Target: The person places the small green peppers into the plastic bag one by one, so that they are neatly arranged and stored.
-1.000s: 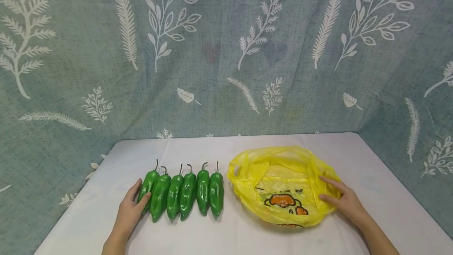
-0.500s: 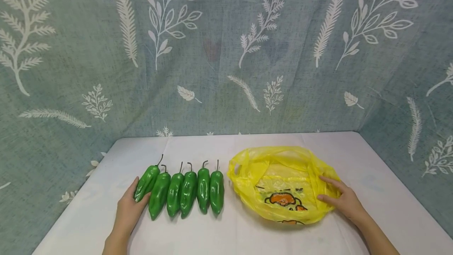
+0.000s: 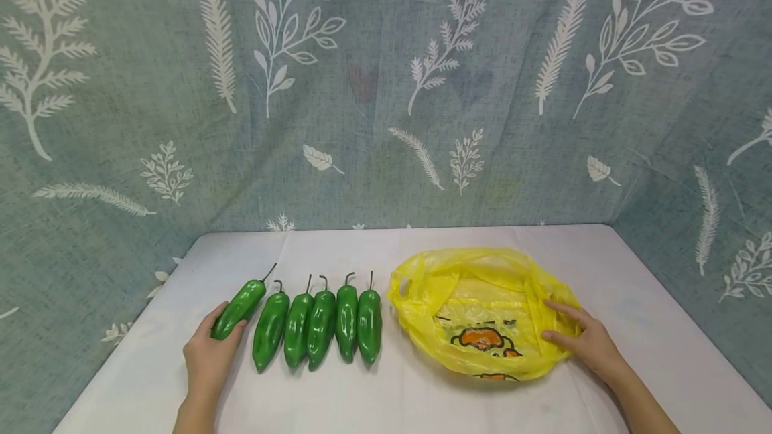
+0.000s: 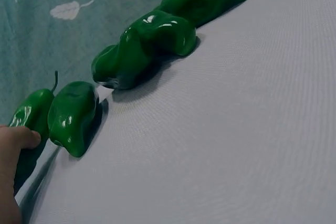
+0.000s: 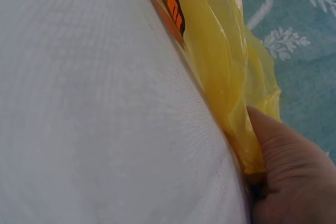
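Observation:
My left hand (image 3: 208, 353) grips a green pepper (image 3: 240, 308), a long glossy one with a thin dark stem, tilted with its stem end up and to the right. In the left wrist view the thumb (image 4: 26, 137) lies across this pepper (image 4: 32, 106). Right beside it begins a row of several similar green peppers (image 3: 271, 333), lying with their stems toward the back. My right hand (image 3: 591, 347) rests on the right side of a yellow plastic bag (image 3: 422, 320), its index finger and thumb spread on the film. The bag lies with its mouth spread.
A white cloth covers the table (image 3: 338, 400). Behind it and at both sides hangs a blue-green curtain (image 3: 362, 173) with white leaf prints. An orange and black print (image 3: 480, 338) shows on the bag. The bag stands just right of the pepper row.
My left hand has drawn the leftmost pepper away to the left, tilting it and opening a gap to the row. The right hand and the bag have hardly moved.

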`<state>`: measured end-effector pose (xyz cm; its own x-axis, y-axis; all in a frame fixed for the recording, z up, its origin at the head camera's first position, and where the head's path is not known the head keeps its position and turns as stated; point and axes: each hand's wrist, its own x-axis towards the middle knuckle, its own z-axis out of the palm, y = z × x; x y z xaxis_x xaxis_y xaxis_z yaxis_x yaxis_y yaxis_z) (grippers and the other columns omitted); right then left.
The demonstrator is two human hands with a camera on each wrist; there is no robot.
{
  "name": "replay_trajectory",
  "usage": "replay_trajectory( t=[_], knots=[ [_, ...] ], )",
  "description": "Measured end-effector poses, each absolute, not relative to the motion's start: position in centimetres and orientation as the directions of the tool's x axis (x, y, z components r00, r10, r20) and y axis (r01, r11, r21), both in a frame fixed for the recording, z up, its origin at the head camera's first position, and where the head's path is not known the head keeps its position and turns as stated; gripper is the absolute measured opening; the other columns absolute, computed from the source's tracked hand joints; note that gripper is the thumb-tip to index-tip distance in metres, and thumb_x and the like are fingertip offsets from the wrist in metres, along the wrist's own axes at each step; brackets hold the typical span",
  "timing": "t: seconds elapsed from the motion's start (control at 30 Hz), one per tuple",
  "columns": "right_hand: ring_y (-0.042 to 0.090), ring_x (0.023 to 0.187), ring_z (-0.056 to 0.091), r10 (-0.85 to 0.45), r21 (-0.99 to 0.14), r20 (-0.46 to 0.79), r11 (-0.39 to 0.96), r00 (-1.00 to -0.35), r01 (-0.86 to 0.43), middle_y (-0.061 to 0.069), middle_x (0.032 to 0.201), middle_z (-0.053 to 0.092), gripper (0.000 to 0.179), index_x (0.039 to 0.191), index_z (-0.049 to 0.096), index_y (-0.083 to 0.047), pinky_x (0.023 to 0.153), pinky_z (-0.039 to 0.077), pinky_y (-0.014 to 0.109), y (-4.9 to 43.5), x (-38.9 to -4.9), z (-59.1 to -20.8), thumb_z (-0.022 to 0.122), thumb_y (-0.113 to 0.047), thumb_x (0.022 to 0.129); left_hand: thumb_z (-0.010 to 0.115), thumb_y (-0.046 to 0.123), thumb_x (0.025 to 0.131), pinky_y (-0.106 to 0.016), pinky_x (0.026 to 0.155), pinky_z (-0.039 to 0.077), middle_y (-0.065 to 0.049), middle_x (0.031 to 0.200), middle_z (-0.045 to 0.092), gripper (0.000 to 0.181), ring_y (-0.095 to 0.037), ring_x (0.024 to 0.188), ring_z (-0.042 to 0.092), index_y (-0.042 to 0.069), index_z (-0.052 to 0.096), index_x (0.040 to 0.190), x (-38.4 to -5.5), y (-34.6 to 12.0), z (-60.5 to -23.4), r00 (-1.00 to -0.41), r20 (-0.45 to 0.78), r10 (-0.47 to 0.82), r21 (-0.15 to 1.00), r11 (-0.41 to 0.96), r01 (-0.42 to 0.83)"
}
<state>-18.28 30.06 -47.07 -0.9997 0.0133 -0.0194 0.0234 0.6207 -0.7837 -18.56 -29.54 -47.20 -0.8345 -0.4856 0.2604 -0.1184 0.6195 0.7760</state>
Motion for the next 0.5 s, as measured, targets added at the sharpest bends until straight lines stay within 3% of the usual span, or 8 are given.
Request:
replay_trajectory(
  t=[0.2,0.5],
  knots=[
    [0.050,0.136,0.019,0.016,-0.791,0.002,0.612,-1.000,0.009,0.027,0.148,0.030,0.075,0.138,0.046,-0.003,0.106,0.017,0.067,30.1,-18.2,-47.2,0.074,-0.039,0.079,0.073,0.019,0.083,-0.051,0.094,0.041,-0.022,0.131,0.055,0.054,-0.037,0.116,0.050,0.005,0.053,0.132,-18.6,-29.6,-46.8,-0.801,0.270,-0.535,0.814,0.571,-0.107],
    [0.049,0.136,0.021,0.019,-0.786,0.011,0.618,-1.000,0.003,0.026,0.148,0.032,0.073,0.138,0.047,-0.004,0.106,0.018,0.066,30.1,-18.2,-47.3,0.074,-0.038,0.080,0.073,0.036,0.082,-0.036,0.086,0.039,-0.014,0.134,0.054,0.060,-0.027,0.113,0.050,0.012,0.054,0.134,-18.8,-29.2,-45.1,-0.842,0.207,-0.498,0.823,0.554,-0.126]
  ],
)
